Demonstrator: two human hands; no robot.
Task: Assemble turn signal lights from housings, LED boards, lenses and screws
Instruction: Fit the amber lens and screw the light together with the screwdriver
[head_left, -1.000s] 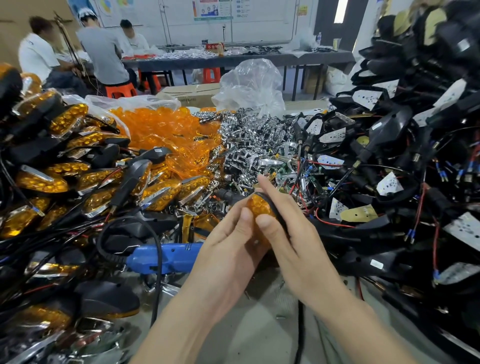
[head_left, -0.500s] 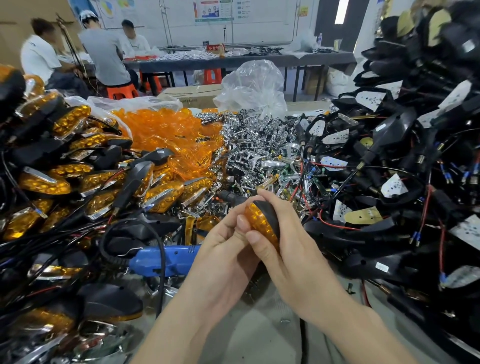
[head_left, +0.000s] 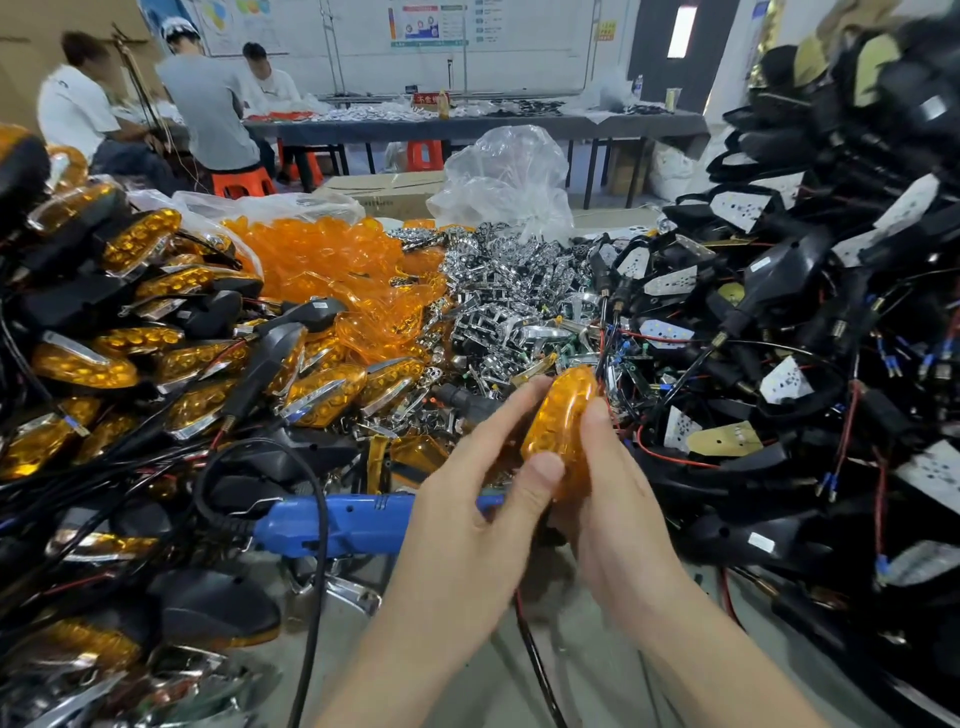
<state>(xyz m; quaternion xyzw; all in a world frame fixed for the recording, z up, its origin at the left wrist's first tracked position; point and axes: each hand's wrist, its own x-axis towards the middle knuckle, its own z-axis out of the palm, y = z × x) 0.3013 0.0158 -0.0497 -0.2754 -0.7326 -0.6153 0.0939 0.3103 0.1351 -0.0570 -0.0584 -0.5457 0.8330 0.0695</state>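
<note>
- Head view: you hold one turn signal light in both hands, raised above the tabletop at the middle of the frame, in front of the heaps of parts.
- Its long axis stands steep, the upper end leaning a little to the right and away from you; the amber lens faces left and toward you.
- Your left hand grips it: the thumb presses the lower end of the lens and the fingers reach up to the top end.
- Your right hand grips the right edge, thumb on the rim and the other fingers curled behind the body — how they lie there cannot be seen.
- A blue electric screwdriver lies across the tabletop just behind your left hand, its black cord looping toward you.
- To the left sit finished lights with amber lenses, stacked in a heap.
- Behind them is a pile of loose orange lenses, and beside that a pile of chrome reflectors.
- To the right, black housings with white LED boards and red and black wires are heaped high.
- A crumpled clear plastic bag stands behind the chrome pile.
</note>
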